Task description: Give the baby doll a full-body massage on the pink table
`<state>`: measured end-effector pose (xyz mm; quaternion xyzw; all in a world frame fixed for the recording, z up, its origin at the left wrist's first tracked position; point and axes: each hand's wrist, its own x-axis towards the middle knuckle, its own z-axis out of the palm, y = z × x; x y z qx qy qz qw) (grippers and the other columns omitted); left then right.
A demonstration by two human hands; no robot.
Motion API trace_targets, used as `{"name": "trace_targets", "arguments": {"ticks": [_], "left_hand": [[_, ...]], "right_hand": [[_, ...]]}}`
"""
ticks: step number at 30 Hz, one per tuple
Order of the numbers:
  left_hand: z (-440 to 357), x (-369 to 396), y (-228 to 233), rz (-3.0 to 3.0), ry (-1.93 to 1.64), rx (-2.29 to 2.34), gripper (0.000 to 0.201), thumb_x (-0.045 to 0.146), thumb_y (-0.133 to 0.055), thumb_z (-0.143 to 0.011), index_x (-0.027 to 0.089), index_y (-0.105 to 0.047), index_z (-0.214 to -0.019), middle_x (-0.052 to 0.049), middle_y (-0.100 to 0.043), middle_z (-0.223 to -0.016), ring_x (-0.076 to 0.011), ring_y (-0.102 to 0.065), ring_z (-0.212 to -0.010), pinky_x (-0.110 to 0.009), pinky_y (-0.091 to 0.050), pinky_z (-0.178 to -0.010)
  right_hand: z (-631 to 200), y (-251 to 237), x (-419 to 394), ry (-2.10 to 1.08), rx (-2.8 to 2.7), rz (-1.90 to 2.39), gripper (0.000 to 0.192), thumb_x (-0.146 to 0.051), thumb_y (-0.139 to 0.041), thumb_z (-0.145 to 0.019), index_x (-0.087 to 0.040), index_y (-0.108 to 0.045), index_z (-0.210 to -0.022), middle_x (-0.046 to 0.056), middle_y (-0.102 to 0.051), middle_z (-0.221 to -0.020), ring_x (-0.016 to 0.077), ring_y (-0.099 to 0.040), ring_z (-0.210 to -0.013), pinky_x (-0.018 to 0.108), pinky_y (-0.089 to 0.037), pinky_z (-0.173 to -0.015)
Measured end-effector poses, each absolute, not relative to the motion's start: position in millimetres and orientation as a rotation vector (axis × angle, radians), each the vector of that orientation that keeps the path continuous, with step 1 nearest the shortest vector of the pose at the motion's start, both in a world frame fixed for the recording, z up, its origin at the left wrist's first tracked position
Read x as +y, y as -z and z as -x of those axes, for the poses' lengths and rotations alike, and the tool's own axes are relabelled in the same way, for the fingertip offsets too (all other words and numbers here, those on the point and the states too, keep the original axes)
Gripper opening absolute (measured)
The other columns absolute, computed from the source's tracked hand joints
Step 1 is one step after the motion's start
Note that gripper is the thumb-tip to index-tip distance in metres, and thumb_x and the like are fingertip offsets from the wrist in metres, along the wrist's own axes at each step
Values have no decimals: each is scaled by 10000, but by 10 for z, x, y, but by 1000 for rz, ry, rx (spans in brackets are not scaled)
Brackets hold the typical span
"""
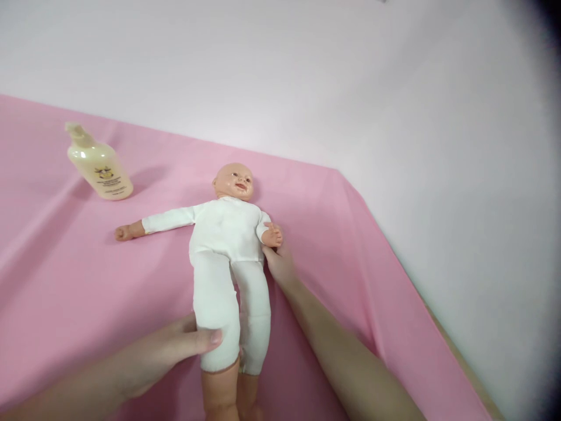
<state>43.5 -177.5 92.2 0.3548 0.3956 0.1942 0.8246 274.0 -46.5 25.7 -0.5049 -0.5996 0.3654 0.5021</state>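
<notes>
A baby doll [228, 234] with a white cloth body lies face up, its head toward the far side and its feet cut off by the bottom of the view. My left hand [184, 339] grips the doll's leg at the left near the knee, thumb on top and fingers hidden beneath. At the doll's right side, my right hand [279, 260] is closed at the doll's bent arm and flank. Most of its fingers are hidden behind the doll. The doll's other arm stretches out to the left.
A pale yellow pump bottle [103, 169] stands at the upper left, beyond the doll's outstretched arm. A pink cloth [144, 280] covers the table, with folds at left and right. The table edge runs down the right side, and a white wall [280, 76] lies behind.
</notes>
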Motion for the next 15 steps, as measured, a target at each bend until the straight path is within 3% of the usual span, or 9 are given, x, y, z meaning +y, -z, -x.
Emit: {"name": "trace_targets", "arguments": {"ticks": [4,15], "left_hand": [[-443,-1773,-967,-743,-412,846,831,612,-739,-767,215,-506,-1459,-111,-567,-1464,-353,-487,-1354,-472,-361,-1118],[-446,-1775,-966,-726,-419,826,824,600,-739,-777,216,-499,-1466,-107,-622,-1394,-334,-538,-1306,-450,-358,-1124]], "right_hand": [[-2740,-260,-462,-875,-1448,1208,465,-195,-530,-734,-253,-572,-1194,51,-649,-1216,229,-600,-1196,432,-440,-1122],[-2740,-254,-463,-887,-1433,1225,493,-194,-533,-732,-255,-575,-1220,52,-644,-1242,232,-592,-1213,441,-433,-1127]]}}
